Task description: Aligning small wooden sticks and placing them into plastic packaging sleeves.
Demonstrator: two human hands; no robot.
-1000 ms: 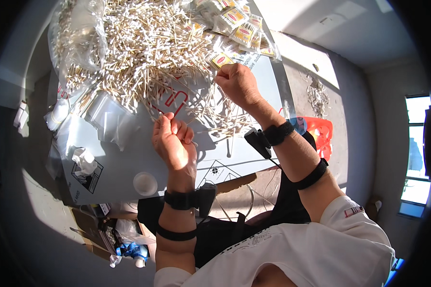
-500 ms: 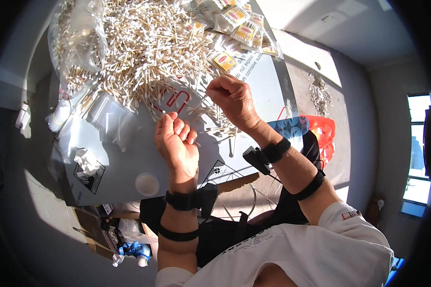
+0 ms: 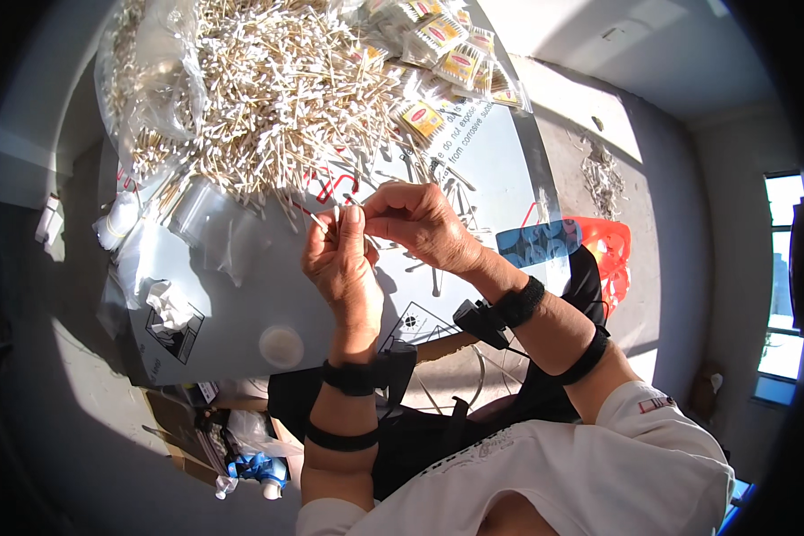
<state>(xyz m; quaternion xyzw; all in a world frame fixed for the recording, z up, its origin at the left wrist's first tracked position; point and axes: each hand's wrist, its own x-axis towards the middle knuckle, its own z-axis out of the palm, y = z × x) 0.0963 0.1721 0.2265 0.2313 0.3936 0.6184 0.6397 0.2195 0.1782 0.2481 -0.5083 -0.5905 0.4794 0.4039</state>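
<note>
My left hand [image 3: 347,272] is closed with the thumb up, pinching cotton swabs [image 3: 337,214] whose white tips show above the fingers; I cannot count them. Against its fingertips, my right hand [image 3: 431,230] is pinched closed. Whatever sits between the right fingers is too small to make out. Beyond both hands spreads a big heap of loose cotton swabs [image 3: 277,98] with wooden sticks. A few stray swabs [image 3: 456,179] lie on the grey printed board beside my right hand.
Small clear packets with yellow labels [image 3: 422,119] pile up at the far right. Clear plastic bags [image 3: 210,223] and a crumpled white tissue [image 3: 168,305] lie at left. A round whitish lid-like disc [image 3: 280,347] rests near the board's front edge. A red plastic bag [image 3: 606,246] is off to the right.
My right hand has come down and left from the loose swabs to meet my left hand. The left hand has turned thumb-up and shifted slightly right.
</note>
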